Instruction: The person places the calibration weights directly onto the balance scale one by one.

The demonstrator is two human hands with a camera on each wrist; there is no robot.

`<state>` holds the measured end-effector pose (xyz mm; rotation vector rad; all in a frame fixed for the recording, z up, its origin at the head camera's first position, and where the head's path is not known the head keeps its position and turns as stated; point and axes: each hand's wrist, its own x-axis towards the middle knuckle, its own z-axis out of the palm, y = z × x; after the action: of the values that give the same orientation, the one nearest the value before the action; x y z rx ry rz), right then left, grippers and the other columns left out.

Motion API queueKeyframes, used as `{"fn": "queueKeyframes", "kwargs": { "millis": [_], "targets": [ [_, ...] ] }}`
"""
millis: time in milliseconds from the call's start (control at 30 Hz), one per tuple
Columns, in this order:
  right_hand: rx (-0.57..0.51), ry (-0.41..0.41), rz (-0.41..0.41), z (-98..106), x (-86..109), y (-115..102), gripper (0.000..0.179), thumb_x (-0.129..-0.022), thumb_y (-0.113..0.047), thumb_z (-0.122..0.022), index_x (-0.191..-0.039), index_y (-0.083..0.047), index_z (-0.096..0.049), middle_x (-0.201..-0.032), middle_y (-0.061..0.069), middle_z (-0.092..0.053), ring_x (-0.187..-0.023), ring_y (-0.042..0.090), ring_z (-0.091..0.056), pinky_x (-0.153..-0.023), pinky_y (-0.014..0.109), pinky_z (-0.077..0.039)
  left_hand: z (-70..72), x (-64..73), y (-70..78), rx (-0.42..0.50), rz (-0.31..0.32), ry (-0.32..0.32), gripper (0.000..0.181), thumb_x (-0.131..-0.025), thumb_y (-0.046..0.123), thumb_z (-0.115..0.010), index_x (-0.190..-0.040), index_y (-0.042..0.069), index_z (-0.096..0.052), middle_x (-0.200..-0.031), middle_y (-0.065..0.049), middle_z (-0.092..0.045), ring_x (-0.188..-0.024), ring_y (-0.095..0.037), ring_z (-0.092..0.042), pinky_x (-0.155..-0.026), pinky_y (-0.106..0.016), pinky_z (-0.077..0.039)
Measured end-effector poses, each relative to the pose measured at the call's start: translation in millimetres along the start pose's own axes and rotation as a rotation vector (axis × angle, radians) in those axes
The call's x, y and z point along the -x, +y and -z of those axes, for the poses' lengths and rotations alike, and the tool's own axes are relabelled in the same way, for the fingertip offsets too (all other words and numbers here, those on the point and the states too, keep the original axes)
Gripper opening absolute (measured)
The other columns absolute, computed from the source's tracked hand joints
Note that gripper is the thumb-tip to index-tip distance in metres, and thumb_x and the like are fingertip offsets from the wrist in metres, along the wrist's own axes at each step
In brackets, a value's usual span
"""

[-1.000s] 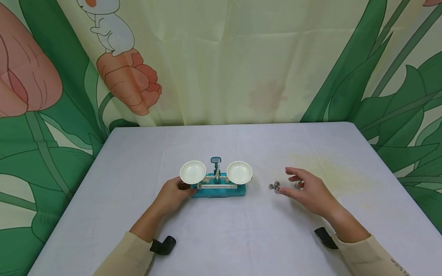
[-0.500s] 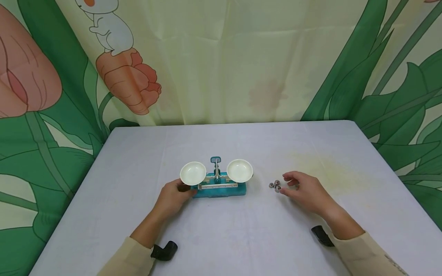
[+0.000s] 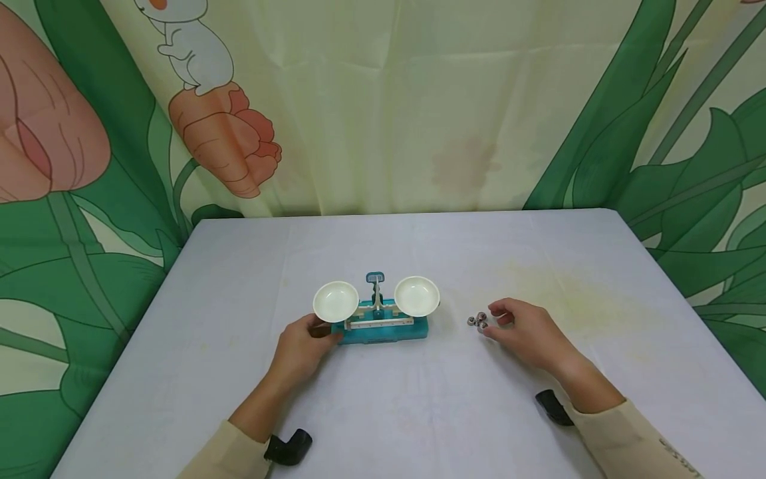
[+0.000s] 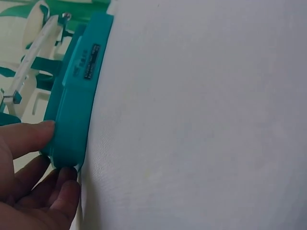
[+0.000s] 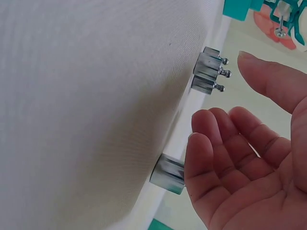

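A teal balance scale point(image 3: 383, 330) with two white pans stands on the table. My left hand point(image 3: 301, 347) holds the left end of its base; in the left wrist view the thumb point(image 4: 33, 136) lies on the base and the fingers touch its end. Three small metal weights point(image 3: 478, 321) stand grouped to the right of the scale. Close beside them my right hand point(image 3: 529, 332) hovers with loosely bent fingers, thumb apart, holding nothing. A larger metal weight point(image 5: 169, 173) stands behind its fingers in the right wrist view; the hand hides it in the head view.
The white-covered table point(image 3: 383, 412) carries the scale and weights. A patterned curtain point(image 3: 389, 113) with plants and a rabbit hangs behind it. Black wrist cameras point(image 3: 288, 447) sit on both sleeves.
My right hand has shifted slightly left and its fingers have bent inward. The larger weight, visible earlier in the head view, is now behind the hand. The left hand keeps its place.
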<state>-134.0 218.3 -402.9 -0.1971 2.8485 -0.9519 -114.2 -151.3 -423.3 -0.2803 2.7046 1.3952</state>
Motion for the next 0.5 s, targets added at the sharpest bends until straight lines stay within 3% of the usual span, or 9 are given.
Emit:
{"fn": "queueKeyframes", "kwargs": {
  "millis": [500],
  "targets": [
    [0.023, -0.019, -0.016, -0.8, -1.4, -0.3, 0.041, -0.088, -0.022, -0.076, -0.119, 0.001, -0.065, -0.108, 0.013, -0.069, -0.099, 0.03, -0.064, -0.081, 0.045, -0.054, -4.1, 3.8, -3.6, 0.051, -0.024, 0.076, 0.037, -0.09, 0.014, -0.073, -0.122, -0.002, -0.068, -0.113, -0.014, -0.071, -0.107, -0.03, -0.066, -0.089, -0.044, -0.055]
  ]
}}
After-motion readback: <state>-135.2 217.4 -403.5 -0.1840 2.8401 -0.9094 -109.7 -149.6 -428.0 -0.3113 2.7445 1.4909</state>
